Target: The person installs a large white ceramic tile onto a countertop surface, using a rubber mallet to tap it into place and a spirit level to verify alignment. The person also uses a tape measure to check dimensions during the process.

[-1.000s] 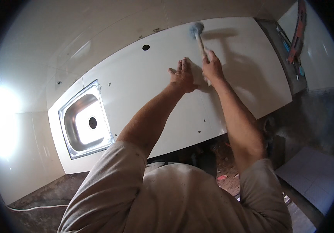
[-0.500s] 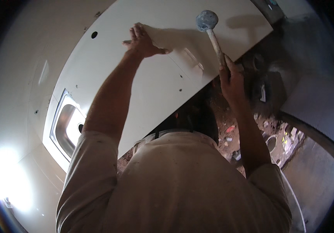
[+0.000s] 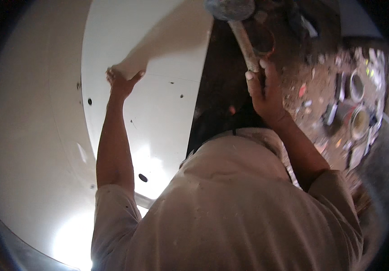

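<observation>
Mallet [image 3: 237, 32] in our right hand [image 3: 267, 97], out past the counter [image 3: 163, 119] edge!
Here our right hand curls round the handle of this one mallet, its head at the top of view, over the dark space beyond that edge; our left hand [image 3: 123, 86], gripping nothing, spreads fingers and thumb on the pale counter, the wall [image 3: 36, 90] hemming its left side. Off to our right, rubble [image 3: 314, 122] litters the ground, two round containers [image 3: 353, 118] among it; two dark openings [image 3: 89, 101] flank our left forearm [image 3: 115, 135].
</observation>
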The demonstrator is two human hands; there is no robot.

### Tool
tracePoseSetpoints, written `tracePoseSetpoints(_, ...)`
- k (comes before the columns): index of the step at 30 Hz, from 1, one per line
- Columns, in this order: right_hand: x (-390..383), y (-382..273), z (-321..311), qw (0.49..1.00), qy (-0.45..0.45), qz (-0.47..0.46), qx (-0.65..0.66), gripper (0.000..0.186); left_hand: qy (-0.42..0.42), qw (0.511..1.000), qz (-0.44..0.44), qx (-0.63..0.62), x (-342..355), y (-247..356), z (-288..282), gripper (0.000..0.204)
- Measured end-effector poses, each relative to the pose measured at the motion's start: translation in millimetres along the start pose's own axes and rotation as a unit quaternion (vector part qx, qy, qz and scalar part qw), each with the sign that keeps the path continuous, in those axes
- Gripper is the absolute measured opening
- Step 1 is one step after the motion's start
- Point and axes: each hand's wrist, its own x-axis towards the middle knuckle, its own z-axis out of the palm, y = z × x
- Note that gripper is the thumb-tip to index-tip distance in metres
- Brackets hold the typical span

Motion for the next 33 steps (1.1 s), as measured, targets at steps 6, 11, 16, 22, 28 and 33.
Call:
tracePoseSetpoints(6,-46,82,-22,0.927,0.1,0.327,0.152,0.032,-0.046,0.998,0.003,-0.042,-21,5,-6,0.122)
tracePoseSetpoints(11,-74,142,-23,0.872,0.111,0.452,0.148,0.034,-0.096,0.994,-0.045,0.026,-37,26,-28,0.11)
tracePoseSetpoints(16,-80,183,-24,0.831,0.087,0.522,0.169,0.037,-0.174,0.98,-0.073,0.063,-21,46,-44,0.108)
tracePoseSetpoints(22,-57,199,-43,0.819,0.071,0.542,0.173,0.039,-0.231,0.95,-0.141,0.16,0,61,-56,0.124)
tracePoseSetpoints(28,-44,201,-50,0.85,0.028,0.503,0.155,0.036,-0.225,0.942,-0.067,0.239,-2,46,-46,0.127)
tracePoseSetpoints(33,-2,170,-47,0.881,-0.01,0.444,0.164,0.031,-0.175,0.974,-0.055,0.131,-16,52,-50,0.145)
